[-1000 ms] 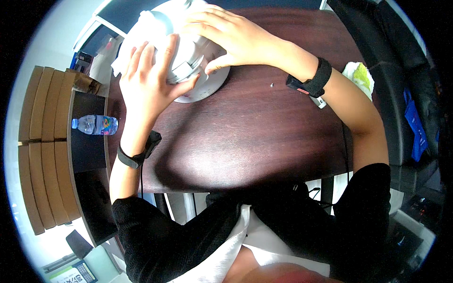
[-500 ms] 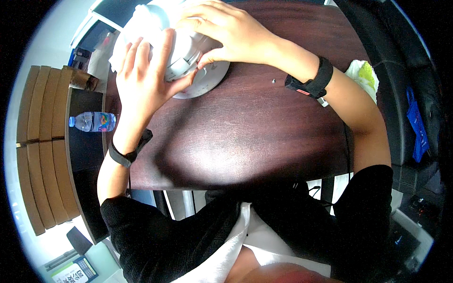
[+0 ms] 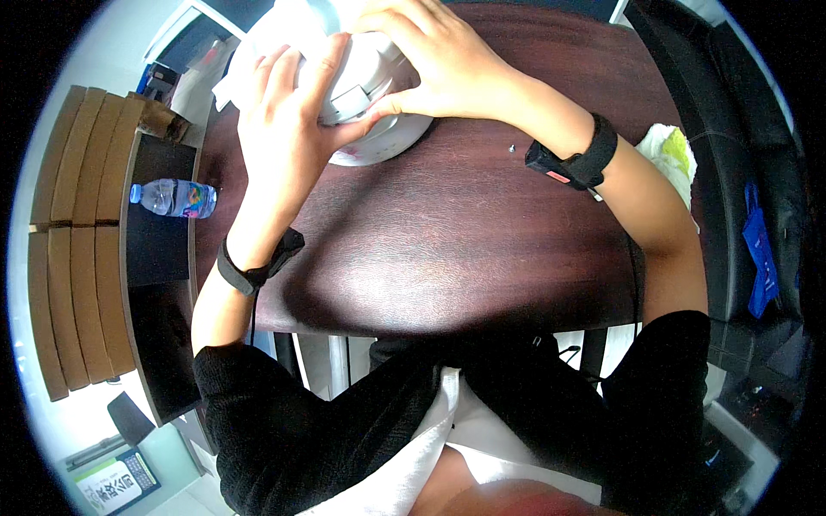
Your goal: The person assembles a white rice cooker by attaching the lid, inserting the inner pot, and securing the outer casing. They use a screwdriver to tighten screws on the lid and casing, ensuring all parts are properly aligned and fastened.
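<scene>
A white, rounded appliance [image 3: 351, 96] with a seam and a small tab on its near side stands over a round white base [image 3: 383, 153] at the far left of the table; its exact kind is not clear, and glare washes out its top. My left hand [image 3: 288, 116] grips its left and near side, fingers bent over the shell. From the right, my right hand [image 3: 443, 64] wraps round the far right side. Both thumbs press at the near seam, their tips close together. Some fingertips are lost in glare or behind the appliance.
A small metallic piece [image 3: 512, 149] lies on the dark wood table [image 3: 465, 241]. Past my right forearm is a white and yellow-green cloth [image 3: 669, 159]. Left stand a water bottle [image 3: 176, 199] and cardboard boxes [image 3: 77, 292]. A black sofa [image 3: 731, 146] borders the right.
The whole view has shifted slightly, so the appliance sits a little farther right and higher. Both hands stay on it, and my left thumb now lies nearer the right thumb.
</scene>
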Demonstrator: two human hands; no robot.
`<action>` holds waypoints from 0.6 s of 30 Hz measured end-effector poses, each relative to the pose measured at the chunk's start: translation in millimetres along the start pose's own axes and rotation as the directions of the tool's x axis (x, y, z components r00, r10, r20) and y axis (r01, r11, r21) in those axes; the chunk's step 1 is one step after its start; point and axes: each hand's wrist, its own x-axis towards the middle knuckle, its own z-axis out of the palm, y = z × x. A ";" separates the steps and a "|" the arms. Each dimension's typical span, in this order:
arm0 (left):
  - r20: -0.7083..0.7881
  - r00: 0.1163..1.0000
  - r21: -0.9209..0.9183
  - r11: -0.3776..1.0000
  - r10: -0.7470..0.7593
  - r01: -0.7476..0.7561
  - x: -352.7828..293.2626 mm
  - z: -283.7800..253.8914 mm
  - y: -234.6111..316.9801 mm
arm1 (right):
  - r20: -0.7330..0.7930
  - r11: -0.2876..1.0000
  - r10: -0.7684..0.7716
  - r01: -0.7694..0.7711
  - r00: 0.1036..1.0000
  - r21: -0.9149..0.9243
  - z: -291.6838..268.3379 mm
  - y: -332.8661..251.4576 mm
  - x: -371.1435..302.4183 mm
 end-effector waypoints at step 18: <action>0.130 0.989 -0.111 0.992 0.070 -0.056 0.5 -20.7 -4.5 | 0.022 1.000 0.016 -0.016 1.000 -0.002 -6.5 -2.8 1.5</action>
